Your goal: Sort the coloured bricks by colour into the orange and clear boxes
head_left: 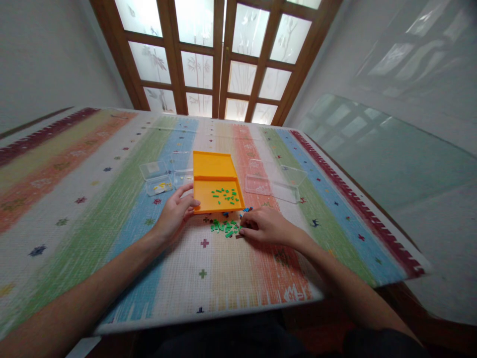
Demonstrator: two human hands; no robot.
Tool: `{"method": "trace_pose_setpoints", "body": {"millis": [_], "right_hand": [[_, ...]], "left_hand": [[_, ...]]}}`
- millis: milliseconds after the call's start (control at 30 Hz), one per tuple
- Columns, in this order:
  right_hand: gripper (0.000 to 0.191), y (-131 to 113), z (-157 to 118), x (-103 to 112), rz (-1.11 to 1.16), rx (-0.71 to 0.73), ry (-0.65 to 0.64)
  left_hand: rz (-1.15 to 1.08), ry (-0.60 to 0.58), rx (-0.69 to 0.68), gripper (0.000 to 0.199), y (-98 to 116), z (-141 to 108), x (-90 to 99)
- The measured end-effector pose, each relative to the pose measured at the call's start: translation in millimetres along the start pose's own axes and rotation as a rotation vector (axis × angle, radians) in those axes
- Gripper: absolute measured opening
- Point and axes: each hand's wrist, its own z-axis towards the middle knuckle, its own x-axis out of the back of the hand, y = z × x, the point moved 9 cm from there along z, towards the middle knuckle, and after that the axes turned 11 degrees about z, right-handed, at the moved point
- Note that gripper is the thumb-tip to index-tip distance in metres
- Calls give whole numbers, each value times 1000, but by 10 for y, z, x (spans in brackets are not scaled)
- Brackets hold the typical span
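An open orange case (215, 165) lies on the striped cloth, its lid folded back away from me. Several small green pieces are scattered in its near half. My left hand (179, 209) grips the case's left edge, thumb over the rim. Just in front of the case sits a pile of green pieces (228, 227), with a few blue and brown ones around it. At the right side of this pile is my right hand (263, 224), its fingers pinched together low over the pieces; whatever they hold is hidden or too small to name.
Left of the case, an open clear box (159, 186) holds yellow and white pieces, with another clear box (182, 176) beside it. Two open clear boxes (257, 185) (288, 191) stand at the right. The tablecloth (179, 293) reaches the near edge.
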Motion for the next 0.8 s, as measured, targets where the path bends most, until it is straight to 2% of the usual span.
{"method": "trace_pose_setpoints", "body": {"millis": [267,600,800], "right_hand": [[15,-26,13,-20,-84,2,-18],[15,1,10,-15,-97,-22,11],[14,-27,11,0,-87,8,-26]], "left_hand": [[3,9,2,59,0,4,5],[-25,-4,4,59,-18,20,4],[-16,7,3,60,-14,18,14]]}}
